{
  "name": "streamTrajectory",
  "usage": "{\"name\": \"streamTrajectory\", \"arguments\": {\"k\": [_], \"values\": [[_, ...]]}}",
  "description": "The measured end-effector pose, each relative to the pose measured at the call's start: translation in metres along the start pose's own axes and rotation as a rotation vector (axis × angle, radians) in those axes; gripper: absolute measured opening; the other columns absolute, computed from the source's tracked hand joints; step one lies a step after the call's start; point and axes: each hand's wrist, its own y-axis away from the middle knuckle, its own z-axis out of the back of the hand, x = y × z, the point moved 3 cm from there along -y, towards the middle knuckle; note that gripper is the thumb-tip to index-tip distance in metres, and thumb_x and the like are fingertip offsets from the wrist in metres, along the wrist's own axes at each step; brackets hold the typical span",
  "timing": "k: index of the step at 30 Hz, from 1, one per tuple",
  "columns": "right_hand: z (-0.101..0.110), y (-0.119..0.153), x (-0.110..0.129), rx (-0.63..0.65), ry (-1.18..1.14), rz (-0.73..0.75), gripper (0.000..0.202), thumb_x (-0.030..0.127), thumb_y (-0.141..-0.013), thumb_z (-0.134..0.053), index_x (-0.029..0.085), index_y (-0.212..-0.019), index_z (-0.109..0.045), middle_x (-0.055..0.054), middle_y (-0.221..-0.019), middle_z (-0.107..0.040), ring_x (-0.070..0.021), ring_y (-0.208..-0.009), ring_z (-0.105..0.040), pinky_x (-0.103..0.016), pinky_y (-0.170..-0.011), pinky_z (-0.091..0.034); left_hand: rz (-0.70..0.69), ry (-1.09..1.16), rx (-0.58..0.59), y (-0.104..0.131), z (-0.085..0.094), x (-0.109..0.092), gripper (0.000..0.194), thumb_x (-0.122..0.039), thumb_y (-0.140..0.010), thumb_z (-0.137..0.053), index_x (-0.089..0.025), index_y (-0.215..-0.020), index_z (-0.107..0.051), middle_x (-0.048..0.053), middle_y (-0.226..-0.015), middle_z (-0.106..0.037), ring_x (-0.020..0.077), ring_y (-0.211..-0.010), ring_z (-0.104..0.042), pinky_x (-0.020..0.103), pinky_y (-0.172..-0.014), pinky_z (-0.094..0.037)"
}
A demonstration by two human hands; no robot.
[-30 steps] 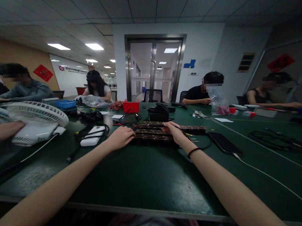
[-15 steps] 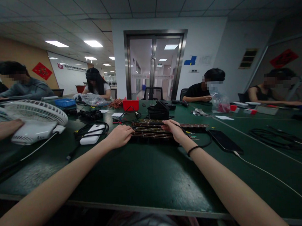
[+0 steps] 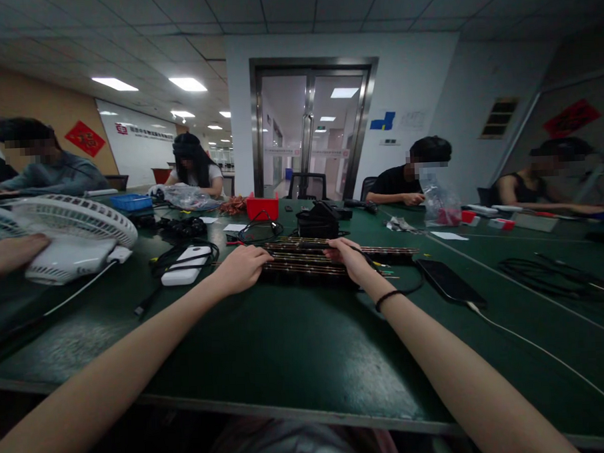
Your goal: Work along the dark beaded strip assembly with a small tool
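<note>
Several long thin rods or wires [image 3: 304, 265] with small bright spots lie side by side across the middle of the green table [image 3: 297, 347]. My left hand [image 3: 244, 266] is at their left end, fingers bent together on something I cannot make out. My right hand [image 3: 346, 256] is over their middle, thumb and fingers pinched; what lies between the fingertips is too small to tell. Beside my right wrist a black cable [image 3: 409, 290] curves over the table. Just behind the rods stands a black bag-like object [image 3: 316, 222].
A white power bank [image 3: 186, 266] with black cable lies left, a phone [image 3: 452, 283] right. At the left, another person's hand [image 3: 20, 255] touches a white fan [image 3: 73, 256]. A red bin [image 3: 262, 208] stands behind. Several people sit around the table.
My left hand has shifted very slightly right and up along the rods. My right hand stays nearly where it was, still pinched.
</note>
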Motion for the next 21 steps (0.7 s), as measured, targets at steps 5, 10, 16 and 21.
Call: {"name": "streamTrajectory", "arguments": {"k": [5,10,16,21], "values": [[0.0002,-0.001,-0.0004,0.007,0.015,0.008,0.01,0.016,-0.074,-0.071,0.021,-0.065,-0.068,0.0,-0.059,-0.071,-0.013,-0.054,-0.065,-0.023,-0.059,-0.055,0.013,-0.012,0.091,0.0003,0.0028,-0.001,0.039,-0.005,-0.088,-0.049,-0.017,-0.116,-0.073,0.009,-0.118,-0.074,0.0259,-0.107,-0.069,0.042,-0.097,-0.051],[-0.0008,-0.0034,-0.0009,-0.023,0.014,-0.004,0.014,0.014,-0.076,-0.066,0.021,-0.064,-0.067,0.0,-0.058,-0.071,-0.0131,-0.054,-0.065,-0.024,-0.059,-0.055,0.007,-0.017,0.08,0.0004,0.0064,-0.0056,0.037,-0.006,-0.088,-0.051,-0.016,-0.117,-0.073,0.01,-0.126,-0.071,0.0258,-0.113,-0.067,0.04,-0.098,-0.05],[-0.0004,-0.006,-0.0035,-0.02,0.037,-0.004,0.01,0.017,-0.074,-0.069,0.021,-0.065,-0.066,-0.001,-0.06,-0.071,-0.0136,-0.054,-0.066,-0.024,-0.061,-0.055,-0.009,-0.02,0.078,-0.0002,0.0039,-0.0061,0.037,-0.007,-0.089,-0.05,-0.017,-0.115,-0.074,0.009,-0.12,-0.074,0.0256,-0.112,-0.067,0.041,-0.098,-0.049],[0.0004,-0.0058,-0.0048,-0.019,0.015,-0.006,0.011,0.016,-0.073,-0.069,0.021,-0.064,-0.065,-0.001,-0.059,-0.07,-0.0131,-0.054,-0.065,-0.023,-0.06,-0.055,-0.002,0.005,0.075,0.0009,0.0015,-0.004,0.036,-0.008,-0.089,-0.052,-0.017,-0.115,-0.075,0.01,-0.121,-0.073,0.0254,-0.112,-0.067,0.039,-0.099,-0.05]]}}
